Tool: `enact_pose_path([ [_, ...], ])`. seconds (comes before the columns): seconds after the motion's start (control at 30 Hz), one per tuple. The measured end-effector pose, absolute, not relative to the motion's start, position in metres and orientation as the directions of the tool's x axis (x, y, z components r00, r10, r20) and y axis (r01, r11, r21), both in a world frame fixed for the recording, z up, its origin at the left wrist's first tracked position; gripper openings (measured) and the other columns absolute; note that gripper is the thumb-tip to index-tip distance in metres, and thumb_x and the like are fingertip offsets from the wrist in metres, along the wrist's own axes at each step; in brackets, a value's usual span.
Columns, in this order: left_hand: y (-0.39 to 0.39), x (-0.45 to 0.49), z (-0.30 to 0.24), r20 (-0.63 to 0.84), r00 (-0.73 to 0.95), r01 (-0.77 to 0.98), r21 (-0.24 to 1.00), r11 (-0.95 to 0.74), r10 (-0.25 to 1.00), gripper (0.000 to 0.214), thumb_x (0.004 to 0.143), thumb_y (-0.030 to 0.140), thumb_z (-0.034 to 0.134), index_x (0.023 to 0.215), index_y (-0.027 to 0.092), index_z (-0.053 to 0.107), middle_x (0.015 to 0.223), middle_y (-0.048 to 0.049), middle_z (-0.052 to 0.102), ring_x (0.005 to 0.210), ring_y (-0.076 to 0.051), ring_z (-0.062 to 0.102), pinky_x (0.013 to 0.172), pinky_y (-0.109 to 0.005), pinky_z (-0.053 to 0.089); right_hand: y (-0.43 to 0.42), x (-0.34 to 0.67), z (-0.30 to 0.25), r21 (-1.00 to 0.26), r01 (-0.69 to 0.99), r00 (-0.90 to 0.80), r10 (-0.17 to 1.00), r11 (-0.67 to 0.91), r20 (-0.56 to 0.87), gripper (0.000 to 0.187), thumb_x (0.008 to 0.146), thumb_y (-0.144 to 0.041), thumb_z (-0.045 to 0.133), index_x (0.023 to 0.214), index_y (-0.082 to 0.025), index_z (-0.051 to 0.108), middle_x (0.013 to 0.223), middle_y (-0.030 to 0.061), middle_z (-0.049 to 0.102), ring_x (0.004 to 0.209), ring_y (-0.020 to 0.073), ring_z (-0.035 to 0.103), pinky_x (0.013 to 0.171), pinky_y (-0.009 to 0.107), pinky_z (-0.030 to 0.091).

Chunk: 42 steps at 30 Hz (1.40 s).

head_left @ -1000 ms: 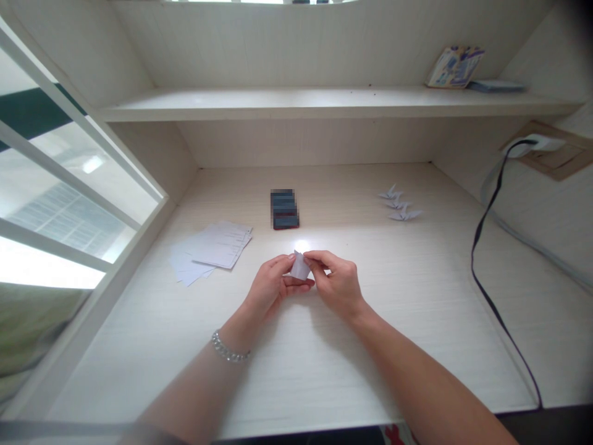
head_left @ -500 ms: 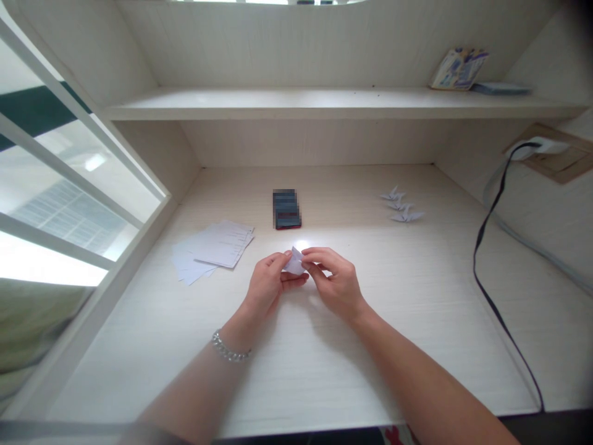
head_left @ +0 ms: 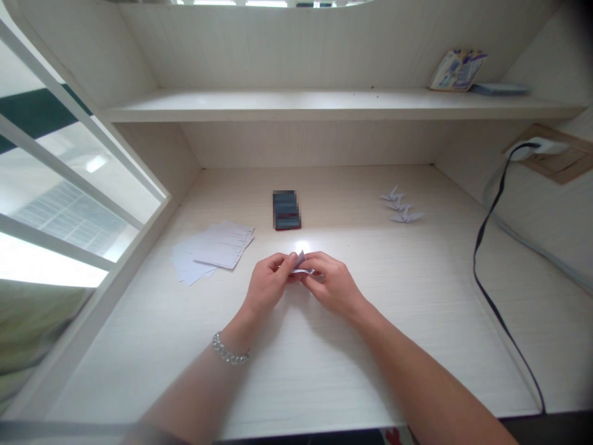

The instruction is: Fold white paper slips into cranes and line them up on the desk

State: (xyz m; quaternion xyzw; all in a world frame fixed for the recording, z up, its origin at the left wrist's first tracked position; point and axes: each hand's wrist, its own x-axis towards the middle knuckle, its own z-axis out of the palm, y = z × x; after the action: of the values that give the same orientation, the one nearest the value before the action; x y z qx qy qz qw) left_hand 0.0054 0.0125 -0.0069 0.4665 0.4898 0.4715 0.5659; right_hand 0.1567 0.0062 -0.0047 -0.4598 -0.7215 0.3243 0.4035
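A small folded white paper piece (head_left: pixel 300 262) is pinched between both my hands just above the pale wooden desk (head_left: pixel 296 346). My left hand (head_left: pixel 266 285), with a silver bracelet at the wrist, grips its left side with thumb and fingers closed. My right hand (head_left: pixel 330 285) closes on its right side, knuckles up. Most of the paper is hidden by my fingers. A dark phone (head_left: pixel 286 210) lies just beyond my hands.
A loose stack of white paper sheets (head_left: pixel 210 248) lies left of my hands. Three folded paper cranes (head_left: pixel 401 206) sit at the back right. A black cable (head_left: pixel 491 247) runs from a wall socket along the right. A shelf above holds a booklet (head_left: pixel 456 69). A window frame borders the left.
My hands have drawn closer together and folded the paper flatter; less of it shows than before. Everything else on the desk stays in place.
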Motion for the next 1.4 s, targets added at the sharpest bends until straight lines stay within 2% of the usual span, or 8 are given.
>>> enact_pose_path([
  [0.1,0.012,0.004,-0.003,-0.084,0.034,-0.076,0.993,0.087,0.996,0.032,0.074,0.044,0.062,0.086,0.014,0.068,0.08,-0.0059,0.067,0.072,-0.017,0.063,0.068,-0.028,0.053,0.009,0.158,-0.004,-0.87,0.394,-0.209,0.95,0.297,0.23,0.015,0.081,-0.022,0.055,0.086,-0.023,0.069,0.092,0.0045,0.067,0.085,0.0185,0.061,0.073,0.03,0.048],
  [0.23,0.008,0.004,0.001,0.012,0.045,-0.048,0.999,-0.01,0.999,0.044,0.068,0.031,0.071,0.109,0.019,0.062,0.094,-0.0069,0.067,0.076,-0.016,0.065,0.071,-0.029,0.053,0.015,0.161,-0.007,-0.973,0.222,-0.108,0.993,0.062,0.039,0.024,0.081,-0.036,0.055,0.081,-0.017,0.068,0.075,0.005,0.067,0.071,0.0182,0.06,0.061,0.029,0.048],
  [0.33,0.006,0.006,0.0,0.063,0.079,0.007,0.998,-0.064,0.995,0.041,0.068,0.026,0.071,0.108,0.019,0.064,0.102,-0.0084,0.066,0.084,-0.018,0.064,0.079,-0.031,0.051,0.017,0.161,-0.01,-0.995,0.028,-0.153,0.984,-0.092,-0.096,0.031,0.077,-0.043,0.059,0.087,-0.015,0.068,0.078,0.0062,0.067,0.07,0.0182,0.06,0.058,0.028,0.048],
  [0.47,0.006,0.007,-0.002,0.074,0.06,0.035,0.996,-0.077,0.995,0.036,0.07,0.025,0.069,0.105,0.02,0.067,0.103,-0.0079,0.066,0.09,-0.019,0.063,0.084,-0.032,0.05,0.016,0.16,-0.007,-0.981,-0.079,-0.242,0.958,-0.177,-0.153,0.033,0.074,-0.044,0.062,0.089,-0.015,0.069,0.083,0.0081,0.067,0.077,0.0201,0.06,0.06,0.028,0.049],
  [0.6,0.006,0.007,0.002,0.083,0.03,0.033,0.996,-0.084,0.996,0.033,0.067,0.023,0.072,0.1,0.021,0.07,0.095,-0.0067,0.067,0.085,-0.018,0.063,0.082,-0.032,0.05,0.014,0.16,-0.003,-0.971,-0.125,-0.302,0.94,-0.205,-0.159,0.034,0.075,-0.04,0.062,0.098,-0.016,0.067,0.091,0.0103,0.068,0.084,0.0217,0.061,0.064,0.029,0.049],
  [0.87,0.006,0.004,0.005,0.138,0.043,0.088,0.986,-0.141,0.989,0.031,0.068,0.021,0.07,0.099,0.023,0.07,0.096,-0.0064,0.065,0.084,-0.019,0.061,0.079,-0.032,0.05,0.014,0.162,-0.004,-0.984,-0.076,-0.388,0.914,-0.164,-0.122,0.033,0.078,-0.043,0.059,0.097,-0.018,0.067,0.094,0.0083,0.068,0.088,0.0196,0.062,0.067,0.028,0.05],
  [1.17,0.006,0.002,0.003,0.202,0.027,0.238,0.95,-0.203,0.979,0.031,0.071,0.025,0.068,0.102,0.027,0.069,0.096,-0.0051,0.065,0.083,-0.018,0.06,0.08,-0.029,0.048,0.018,0.161,-0.01,-0.99,-0.066,-0.125,0.985,-0.127,-0.119,0.035,0.075,-0.053,0.059,0.08,-0.018,0.062,0.077,0.0043,0.066,0.072,0.0176,0.063,0.056,0.026,0.05],
  [1.4,0.009,-0.002,-0.003,0.285,0.061,0.301,0.909,-0.29,0.957,0.033,0.073,0.025,0.067,0.106,0.025,0.067,0.097,-0.0056,0.065,0.08,-0.017,0.061,0.076,-0.03,0.05,0.019,0.164,-0.009,-0.975,-0.132,-0.157,0.974,-0.182,-0.16,0.034,0.072,-0.048,0.065,0.079,-0.015,0.067,0.078,0.007,0.064,0.076,0.0187,0.061,0.059,0.026,0.049],
])
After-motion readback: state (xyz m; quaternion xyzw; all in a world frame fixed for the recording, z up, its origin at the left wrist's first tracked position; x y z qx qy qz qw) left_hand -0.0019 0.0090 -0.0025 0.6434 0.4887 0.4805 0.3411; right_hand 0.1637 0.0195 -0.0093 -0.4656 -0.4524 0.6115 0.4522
